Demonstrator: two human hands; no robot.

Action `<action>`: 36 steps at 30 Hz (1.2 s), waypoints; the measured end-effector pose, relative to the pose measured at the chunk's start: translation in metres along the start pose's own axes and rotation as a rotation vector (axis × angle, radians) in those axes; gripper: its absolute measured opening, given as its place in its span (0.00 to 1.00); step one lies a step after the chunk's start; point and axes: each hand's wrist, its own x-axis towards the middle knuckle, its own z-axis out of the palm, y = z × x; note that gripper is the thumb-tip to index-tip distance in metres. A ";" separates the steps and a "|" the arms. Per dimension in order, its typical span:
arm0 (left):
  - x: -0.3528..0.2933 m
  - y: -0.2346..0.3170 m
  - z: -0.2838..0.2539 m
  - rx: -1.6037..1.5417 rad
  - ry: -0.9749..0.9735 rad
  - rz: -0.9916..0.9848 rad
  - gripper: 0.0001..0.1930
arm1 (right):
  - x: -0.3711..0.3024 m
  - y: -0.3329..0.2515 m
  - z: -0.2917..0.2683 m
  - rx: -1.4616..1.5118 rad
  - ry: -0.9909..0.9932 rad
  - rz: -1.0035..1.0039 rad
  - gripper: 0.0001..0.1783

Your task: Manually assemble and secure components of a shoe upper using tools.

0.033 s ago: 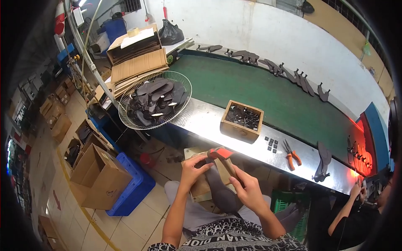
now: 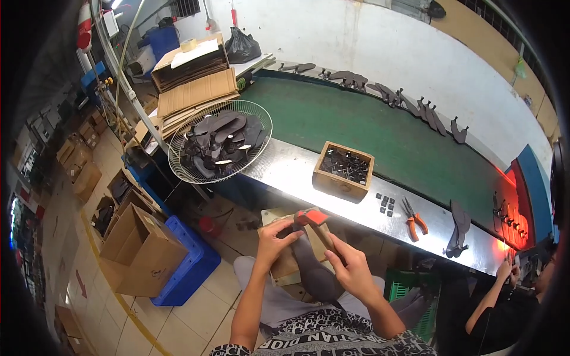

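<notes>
My left hand (image 2: 274, 243) is closed in a pinch on the front end of a dark grey shoe insole (image 2: 313, 267), which lies lengthwise between my knees. In my right hand (image 2: 351, 267) is the wooden handle of a hammer (image 2: 313, 217). Its red-painted head rests over the insole's front end, close to my left fingertips, and hides what lies beneath it. A pale work block (image 2: 285, 267) shows under the insole. Beyond my hands, a wooden box (image 2: 341, 185) of small black parts stands on the metal bench edge (image 2: 285, 172).
Small black squares (image 2: 386, 202) and orange-handled pliers (image 2: 415, 222) lie right of the box. A wire basket (image 2: 178, 169) of dark insoles stands left. Behind runs a green conveyor belt (image 2: 320, 113). At right, a co-worker's hands (image 2: 507, 270) work near a red-glowing machine (image 2: 525, 196).
</notes>
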 end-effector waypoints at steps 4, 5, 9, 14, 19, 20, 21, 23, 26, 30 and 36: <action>0.001 0.001 -0.001 -0.025 -0.043 -0.085 0.12 | 0.000 0.001 0.002 -0.055 -0.016 -0.056 0.23; 0.001 0.003 -0.003 -0.062 -0.065 -0.115 0.12 | 0.000 -0.002 0.002 -0.054 -0.021 -0.054 0.23; 0.001 0.000 -0.003 -0.141 -0.097 -0.138 0.12 | -0.003 -0.009 0.003 -0.050 -0.039 -0.029 0.23; -0.001 0.000 -0.004 -0.174 -0.103 -0.205 0.12 | -0.004 -0.012 0.000 -0.104 -0.084 -0.002 0.24; -0.004 -0.009 -0.004 -0.153 -0.110 -0.196 0.13 | -0.008 -0.005 0.005 -0.119 -0.084 0.029 0.23; -0.006 -0.009 -0.004 -0.177 -0.092 -0.194 0.13 | -0.009 -0.006 0.004 -0.118 -0.084 0.028 0.23; -0.004 -0.009 -0.002 -0.207 -0.076 -0.190 0.12 | -0.008 -0.007 0.001 -0.115 -0.076 0.017 0.23; -0.004 -0.009 -0.004 -0.171 -0.127 -0.248 0.17 | -0.006 -0.010 -0.003 -0.108 -0.070 0.003 0.22; -0.014 -0.002 -0.004 0.182 -0.137 -0.154 0.32 | -0.005 -0.029 -0.013 -0.068 0.030 -0.097 0.18; -0.024 0.000 -0.001 0.512 -0.216 -0.109 0.63 | -0.024 -0.041 -0.033 -0.104 0.109 -0.354 0.17; -0.017 0.007 0.001 0.558 -0.204 -0.204 0.68 | -0.011 0.014 0.012 -0.319 -0.079 -0.084 0.14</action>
